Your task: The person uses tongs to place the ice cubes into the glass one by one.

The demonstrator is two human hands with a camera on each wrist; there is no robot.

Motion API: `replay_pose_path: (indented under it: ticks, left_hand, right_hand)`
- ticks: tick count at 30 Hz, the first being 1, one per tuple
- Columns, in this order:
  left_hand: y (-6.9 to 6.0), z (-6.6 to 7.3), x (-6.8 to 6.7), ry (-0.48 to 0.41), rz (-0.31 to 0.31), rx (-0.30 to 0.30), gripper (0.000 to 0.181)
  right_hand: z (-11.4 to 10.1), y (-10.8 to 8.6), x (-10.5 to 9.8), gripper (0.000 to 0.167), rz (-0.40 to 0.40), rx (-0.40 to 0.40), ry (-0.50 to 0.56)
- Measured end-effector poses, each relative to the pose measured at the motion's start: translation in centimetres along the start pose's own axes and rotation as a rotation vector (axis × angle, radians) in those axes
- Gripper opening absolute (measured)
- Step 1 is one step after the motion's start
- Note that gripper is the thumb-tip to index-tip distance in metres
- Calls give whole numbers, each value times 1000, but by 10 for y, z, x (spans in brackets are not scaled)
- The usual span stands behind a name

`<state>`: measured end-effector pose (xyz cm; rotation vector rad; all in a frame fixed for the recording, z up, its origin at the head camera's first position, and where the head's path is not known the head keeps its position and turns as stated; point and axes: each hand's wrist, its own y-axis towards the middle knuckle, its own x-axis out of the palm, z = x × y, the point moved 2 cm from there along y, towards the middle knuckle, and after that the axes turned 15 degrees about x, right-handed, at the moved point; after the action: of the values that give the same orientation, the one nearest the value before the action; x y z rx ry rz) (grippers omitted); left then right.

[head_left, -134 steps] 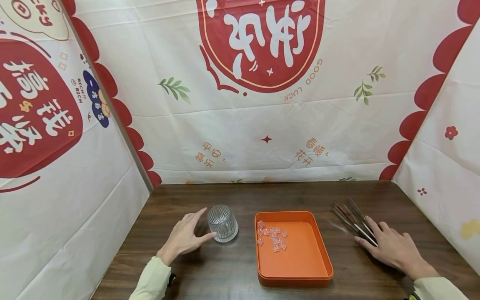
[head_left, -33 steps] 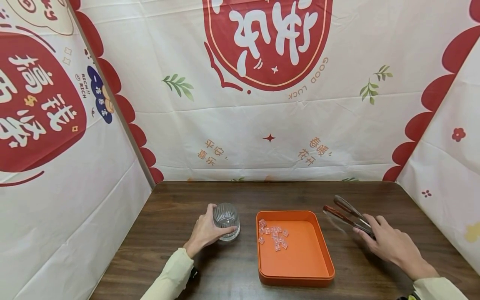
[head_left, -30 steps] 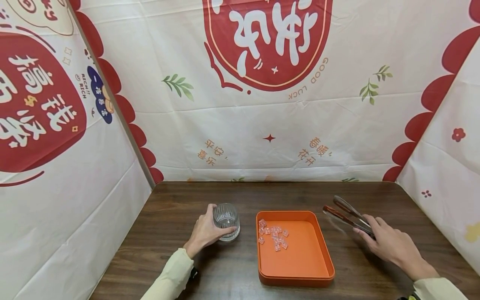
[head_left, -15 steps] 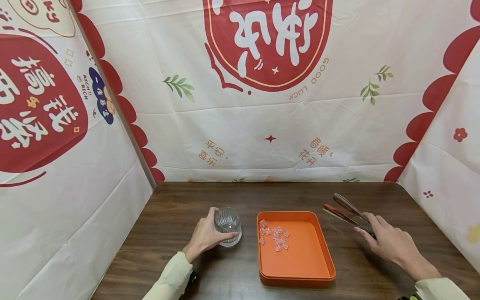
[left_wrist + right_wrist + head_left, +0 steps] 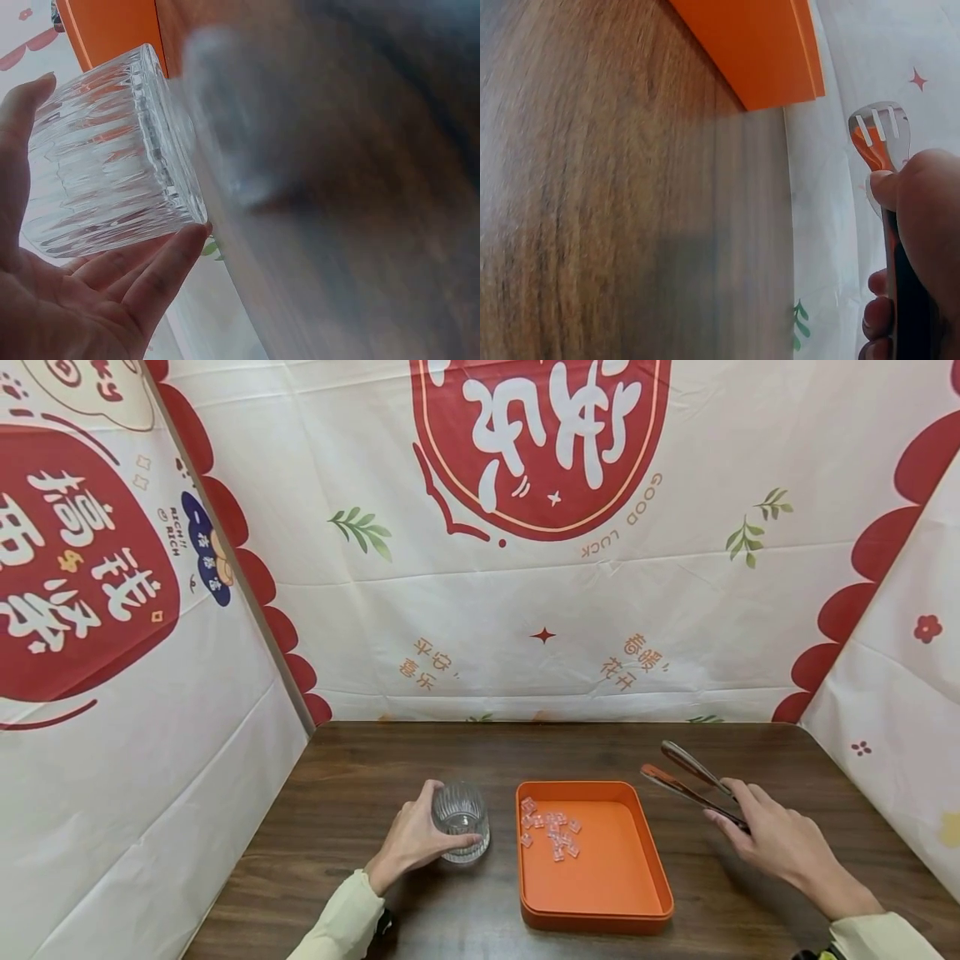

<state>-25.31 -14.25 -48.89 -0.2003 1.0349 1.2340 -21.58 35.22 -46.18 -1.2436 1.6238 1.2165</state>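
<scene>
In the head view my left hand [image 5: 414,837] grips a clear ribbed glass [image 5: 461,822], thumb on the near side and fingers round the far left side. The left wrist view has the ribbed glass [image 5: 105,161] between thumb and fingers, its base close to the table; whether it touches I cannot tell. On the right, my right hand [image 5: 783,839] holds metal tongs [image 5: 692,783], their two arms spread apart and tips pointing toward the back left. In the right wrist view the slotted end of the tongs [image 5: 881,131] sticks out past the thumb.
Between the hands stands an orange tray [image 5: 592,893] with several small clear cubes [image 5: 557,835] grouped at its left side. All of this is on a dark wooden table [image 5: 420,747]. A printed white cloth [image 5: 480,618] hangs behind the table and along both sides.
Earlier the left hand was open beside the glass; now it holds the glass, which has shifted slightly right and nearer. The right hand has raised the tongs and their tips have swung left.
</scene>
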Motion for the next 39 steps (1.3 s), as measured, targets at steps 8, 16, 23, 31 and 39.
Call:
replay_pose_path:
  ticks: [8, 16, 23, 31, 39]
  left_hand:
    - [-4, 5, 2, -4, -23, 35, 89]
    - [-5, 9, 2, -13, -48, 31, 89]
    - [-6, 10, 3, -14, -69, 50, 88]
    - [-5, 13, 6, -8, -102, 63, 87]
    - [-4, 17, 9, -13, -120, 58, 86]
  right_hand:
    - [-12, -2, -6, 55, -3, 1, 12]
    - [-23, -2, -10, 61, -1, 7, 10]
    - [-32, -2, -10, 56, 52, -42, 5]
    - [-39, 0, -11, 54, 64, -70, 12]
    - [-49, -2, -8, 50, 57, -102, 34]
